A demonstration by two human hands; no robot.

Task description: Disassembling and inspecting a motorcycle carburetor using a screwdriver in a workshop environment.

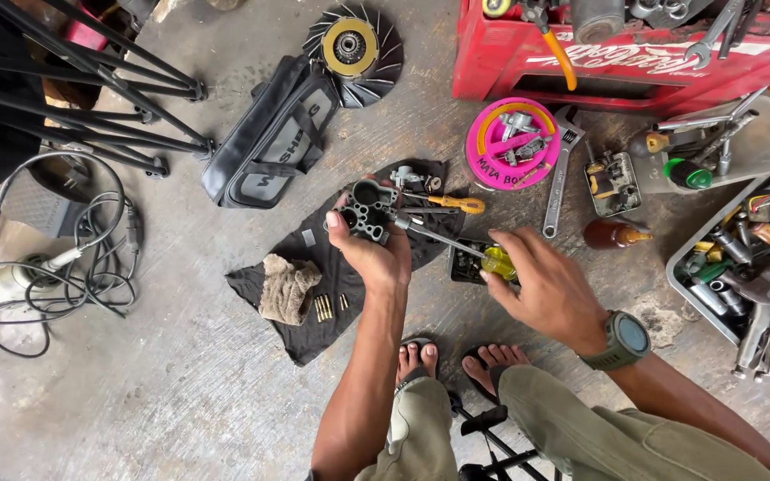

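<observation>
Hands at a pump block
Left hand (374,252) grips the block (369,210); right hand (541,287) grips a screwdriver (456,247), tip touching it.

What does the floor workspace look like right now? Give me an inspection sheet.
Surface: stained concrete floor, black cloth spread on it.
Job's things: grey metal block with round bores; yellow-handled screwdriver, tip at the block.
Clutter: rag, brass pins, adjustable wrench, pink lid, tool tray.
Grip: left hand holds the block; right hand holds the screwdriver.
Cables: coiled grey cord.
Surroundings: red crate, black bag, tripod legs.
</observation>
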